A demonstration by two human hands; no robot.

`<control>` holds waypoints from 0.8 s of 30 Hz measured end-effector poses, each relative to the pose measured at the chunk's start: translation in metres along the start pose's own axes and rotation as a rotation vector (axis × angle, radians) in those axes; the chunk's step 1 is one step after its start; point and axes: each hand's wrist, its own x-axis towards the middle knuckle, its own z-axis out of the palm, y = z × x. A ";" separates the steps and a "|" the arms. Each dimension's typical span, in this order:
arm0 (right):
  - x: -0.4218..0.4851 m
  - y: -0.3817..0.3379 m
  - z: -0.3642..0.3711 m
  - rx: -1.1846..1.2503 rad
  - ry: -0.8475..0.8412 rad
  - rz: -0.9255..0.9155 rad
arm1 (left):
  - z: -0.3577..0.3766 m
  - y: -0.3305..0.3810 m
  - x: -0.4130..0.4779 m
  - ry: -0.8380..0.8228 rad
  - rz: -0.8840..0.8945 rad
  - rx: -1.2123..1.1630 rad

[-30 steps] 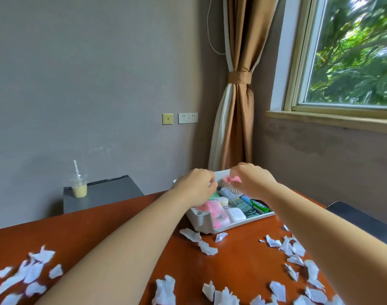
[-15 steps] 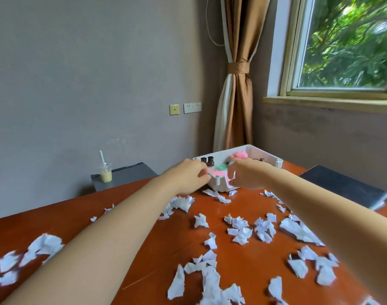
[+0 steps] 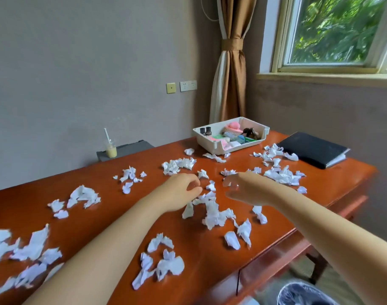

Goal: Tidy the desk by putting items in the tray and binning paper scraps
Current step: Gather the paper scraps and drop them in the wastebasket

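White torn paper scraps (image 3: 212, 211) lie scattered over the whole orange-brown desk (image 3: 104, 194). My left hand (image 3: 180, 192) and my right hand (image 3: 243, 191) hover side by side just above the scraps in the middle of the desk. Both have loosely curled fingers and hold nothing that I can see. The white tray (image 3: 218, 148) stands at the far edge of the desk, well beyond both hands. It is filled with small items, among them a pink brush, dark bottles and packets. A bin (image 3: 305, 293) with a pale liner shows on the floor at the bottom right.
A black notebook (image 3: 313, 148) lies on the desk's far right corner, beside the tray. Behind the desk a grey side table (image 3: 131, 147) carries a cup with a straw (image 3: 110, 149). The desk's right edge runs diagonally near my right forearm.
Both hands have pulled back from the tray toward me and now hang over the scraps mid-desk. The view has dropped and widened, showing more of the desk and the bin.
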 end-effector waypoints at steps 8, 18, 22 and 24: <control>-0.055 0.000 0.081 -0.085 0.163 -0.003 | 0.077 -0.030 -0.051 0.059 -0.246 0.135; -0.068 -0.001 0.123 -0.009 0.225 0.093 | 0.114 -0.018 -0.120 0.179 -0.476 0.112; -0.057 0.000 0.123 0.025 0.214 0.088 | 0.123 -0.021 -0.097 0.290 -0.358 0.051; -0.049 -0.001 0.121 0.035 0.215 0.056 | 0.123 -0.019 -0.085 0.322 -0.301 0.035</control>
